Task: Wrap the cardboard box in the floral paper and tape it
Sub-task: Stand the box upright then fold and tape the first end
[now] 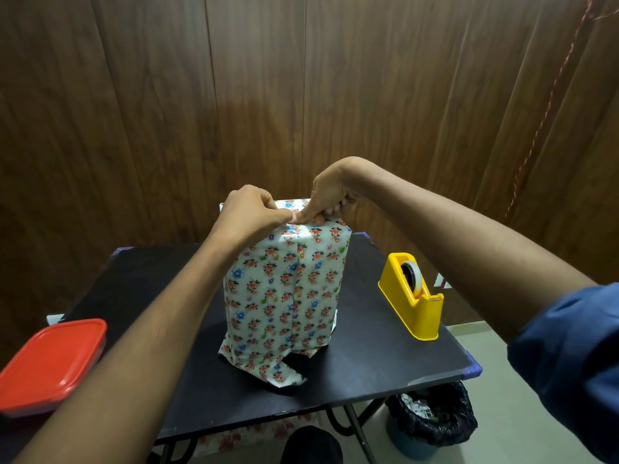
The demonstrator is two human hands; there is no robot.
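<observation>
On black table (368,356): wrapped box (284,289), yellow tape dispenser (413,296); wood-panelled wall (201,95) behind.

No text — none legible.

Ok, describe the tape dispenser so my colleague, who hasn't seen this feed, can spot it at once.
Start at the black table in front of the wood-panelled wall. On it stands the box wrapped in floral paper; the tape dispenser sits apart from it on the person's right, near the table's edge. It is the only yellow thing there, with a roll of tape in its top slot.
</observation>
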